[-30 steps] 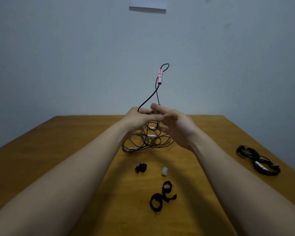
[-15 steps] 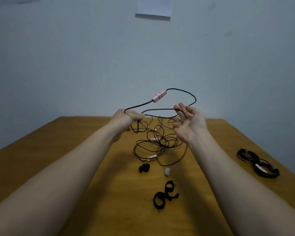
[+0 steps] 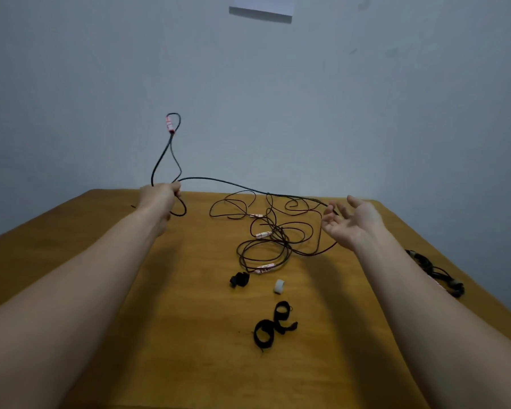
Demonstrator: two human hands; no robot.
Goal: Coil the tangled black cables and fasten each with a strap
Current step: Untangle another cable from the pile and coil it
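Black cable [image 3: 219,182] stretches through the air between both hands, above a wooden table [image 3: 71,261]. At the left, the left hand [image 3: 160,199] hovers over the table's far edge, fingers curled tight round the cable. A narrow loop [image 3: 160,159] rises from the fist toward twelve o'clock with a red-and-white tag [image 3: 169,125] at its top, and a smaller bend hangs from the fist at five o'clock. From the fist the strand runs toward three o'clock to the right hand.

Below that strand the rest of the cable lies as a loose tangle [image 3: 273,234] on the middle of the table, with pale tags among its turns. At six o'clock of the tangle, just beside its nearest turn, sits a small curled black strap [image 3: 239,280]. A white strap roll [image 3: 278,286] stands at its three o'clock, apart from it. Further toward six o'clock, two looped black straps [image 3: 273,324] lie touching each other.

At three o'clock of the tangle the right hand [image 3: 351,225] is raised palm up, fingers spread and gently bent. The strand reaches its fingertips [image 3: 331,208], and whether any of them presses it cannot be told. Near the table's right edge, at four o'clock of that hand, lies a coiled bundle [image 3: 437,273] of black cable.
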